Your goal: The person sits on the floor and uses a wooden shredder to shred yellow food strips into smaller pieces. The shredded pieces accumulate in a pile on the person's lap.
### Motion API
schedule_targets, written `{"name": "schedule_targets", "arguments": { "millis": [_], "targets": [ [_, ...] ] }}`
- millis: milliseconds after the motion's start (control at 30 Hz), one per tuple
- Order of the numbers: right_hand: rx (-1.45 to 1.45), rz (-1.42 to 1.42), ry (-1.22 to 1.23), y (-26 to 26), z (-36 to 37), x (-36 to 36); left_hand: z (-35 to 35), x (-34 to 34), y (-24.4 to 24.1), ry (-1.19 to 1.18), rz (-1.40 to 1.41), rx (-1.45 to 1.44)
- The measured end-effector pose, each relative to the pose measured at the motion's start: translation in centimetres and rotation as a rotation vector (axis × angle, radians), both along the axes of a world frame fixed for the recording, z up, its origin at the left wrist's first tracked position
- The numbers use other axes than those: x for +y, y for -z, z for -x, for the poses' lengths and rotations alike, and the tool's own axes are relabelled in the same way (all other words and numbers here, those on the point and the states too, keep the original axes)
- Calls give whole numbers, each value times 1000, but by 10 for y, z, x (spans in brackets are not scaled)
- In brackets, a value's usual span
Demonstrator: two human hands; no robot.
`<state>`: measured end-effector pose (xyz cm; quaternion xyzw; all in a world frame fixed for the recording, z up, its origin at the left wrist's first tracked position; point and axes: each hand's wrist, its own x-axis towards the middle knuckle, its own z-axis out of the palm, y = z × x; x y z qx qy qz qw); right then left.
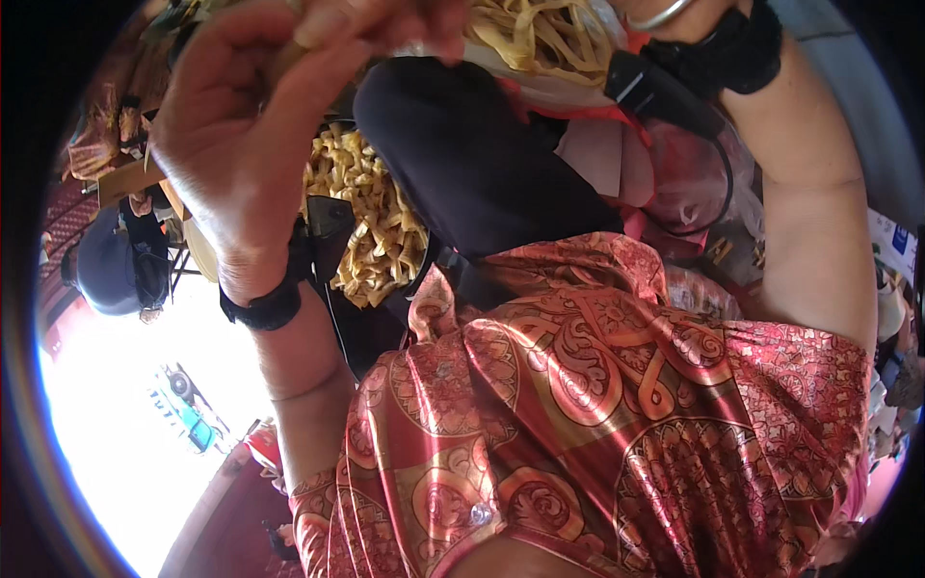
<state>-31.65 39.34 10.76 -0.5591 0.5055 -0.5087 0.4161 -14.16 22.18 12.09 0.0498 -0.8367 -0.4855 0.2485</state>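
My left hand is raised at the upper left, its fingers bent and blurred at the top edge. Whatever may lie between them is hidden. Of my right arm, the wrist with a silver bangle shows at the upper right; the hand is mostly cut off by the frame. More blurred fingertips show at the top centre, and I cannot tell whose hand they belong to. Below my left hand, many knotted yellowish strips fill a dark container. Long, loose yellowish strips lie on plastic beyond my dark-trousered knee.
Black straps with small devices sit at both wrists. Red and clear plastic bags lie right of my knee. A person in dark clothes is at the far left, near a bright opening with a blue vehicle outside.
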Motion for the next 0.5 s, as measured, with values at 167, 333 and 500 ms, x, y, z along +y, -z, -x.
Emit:
{"name": "schedule_targets", "arguments": {
  "millis": [167, 333, 500],
  "targets": [
    [201, -6, 1, -26, 17, -57, -38, -62, -22, 470, -597, 276],
    [404, 93, 61, -72, 19, -150, -52, -53, -20, -306, -450, 154],
    [200, 255, -158, -103, -61, -240, -92, -92, -22, -328, -348, 173]
  ]
}}
